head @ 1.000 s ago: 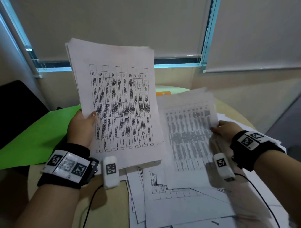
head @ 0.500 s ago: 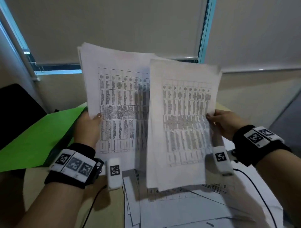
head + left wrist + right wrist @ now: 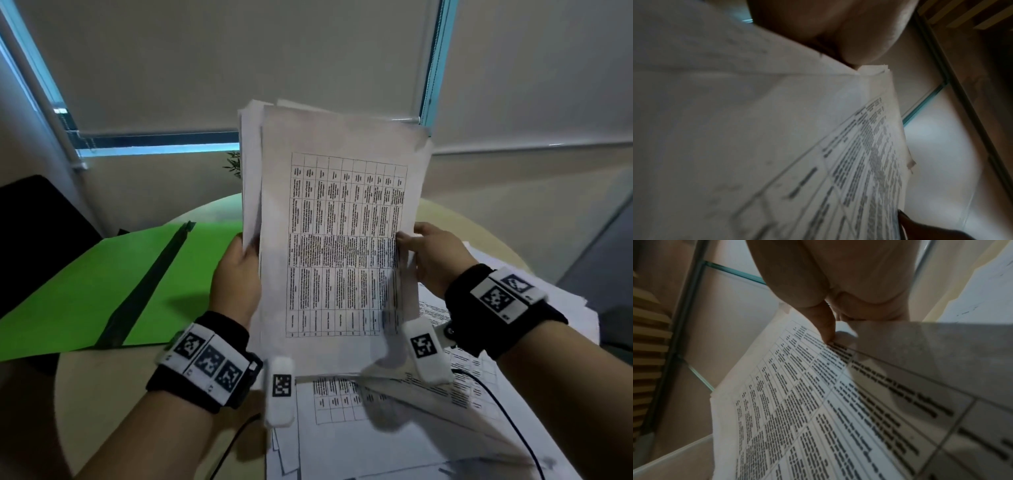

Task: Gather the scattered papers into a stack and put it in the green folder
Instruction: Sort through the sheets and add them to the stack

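Stack (image 3: 337,240) upright above table (image 3: 102,394), our left hand (image 3: 236,277) and right hand (image 3: 433,260) clamping opposite edges; green folder (image 3: 102,284) open beside (more papers (image 3: 376,438) below). Uneven edges risk slipping sheets.

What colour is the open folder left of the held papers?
Bright green folder, with a dark strip down its middle; the head view shows it best.

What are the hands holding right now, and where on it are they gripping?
Both hold one upright stack of papers: the left hand grips its left edge, the right hand pinches its right edge, about mid-height.
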`<state>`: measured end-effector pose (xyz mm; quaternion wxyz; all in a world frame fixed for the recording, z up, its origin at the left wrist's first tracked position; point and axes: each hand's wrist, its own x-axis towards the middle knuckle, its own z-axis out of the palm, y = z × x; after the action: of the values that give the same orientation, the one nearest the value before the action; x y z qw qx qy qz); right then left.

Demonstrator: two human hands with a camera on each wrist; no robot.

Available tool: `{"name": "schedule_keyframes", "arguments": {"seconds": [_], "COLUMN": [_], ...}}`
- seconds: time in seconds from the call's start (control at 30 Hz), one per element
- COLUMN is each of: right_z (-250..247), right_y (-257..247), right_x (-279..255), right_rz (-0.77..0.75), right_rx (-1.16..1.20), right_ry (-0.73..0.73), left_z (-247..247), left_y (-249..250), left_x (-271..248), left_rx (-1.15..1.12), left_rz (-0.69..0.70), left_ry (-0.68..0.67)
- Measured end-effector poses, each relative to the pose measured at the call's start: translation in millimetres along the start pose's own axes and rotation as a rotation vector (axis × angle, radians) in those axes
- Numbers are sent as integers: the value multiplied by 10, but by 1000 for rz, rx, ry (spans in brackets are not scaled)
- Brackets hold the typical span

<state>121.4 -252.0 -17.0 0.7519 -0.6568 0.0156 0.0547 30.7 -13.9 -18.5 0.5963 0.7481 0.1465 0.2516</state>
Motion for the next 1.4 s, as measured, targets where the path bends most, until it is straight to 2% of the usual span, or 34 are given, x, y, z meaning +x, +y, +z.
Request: {"name": "schedule_keyframes", "arguments": {"seconds": [0.1, 0.23, 0.43, 0.6, 0.7, 0.77, 0.83, 0.97, 1.03, 1.13, 1.2, 1.4], "right_z": [64, 106, 132, 179, 201, 169, 69, -295, -453, -580, -586, -520], "right_y": [44, 65, 19, -10, -46, -79, -102, -46, -9, 74, 144, 205], "right_x": [-15, -3, -22, -13, -14, -2, 37, 230, 282, 286, 263, 203], "right_rz": [-28, -77, -85, -129, -127, -94, -46, 81, 157, 230, 208, 280], "right_rx": [-119, -307, -309, -279, -274, -263, -432, -1307, -1557, -1645, -1685, -1685], "right_ry": [-11, 44, 63, 61, 41, -24, -111, -206, -246, -282, -290, -327], "left_z": [57, 88, 11, 8, 5, -14, -56, -209, -289, -398, -447, -511], "left_y": [93, 105, 19, -61, -104, -109, -133, -191, -221, -290, -321, -321], "left_x": [-96, -196, -164, -31, 19, 37, 75, 181, 235, 309, 334, 373], "left_rx": [-43, -114, -195, 143, 222, 237, 242, 286, 307, 292, 277, 276], "left_rz": [30, 13, 11, 63, 80, 95, 94, 72, 57, 27, 23, 38], "left_ry": [8, -76, -189, -145, -69, -19, 12, 70, 96, 115, 118, 119]}}
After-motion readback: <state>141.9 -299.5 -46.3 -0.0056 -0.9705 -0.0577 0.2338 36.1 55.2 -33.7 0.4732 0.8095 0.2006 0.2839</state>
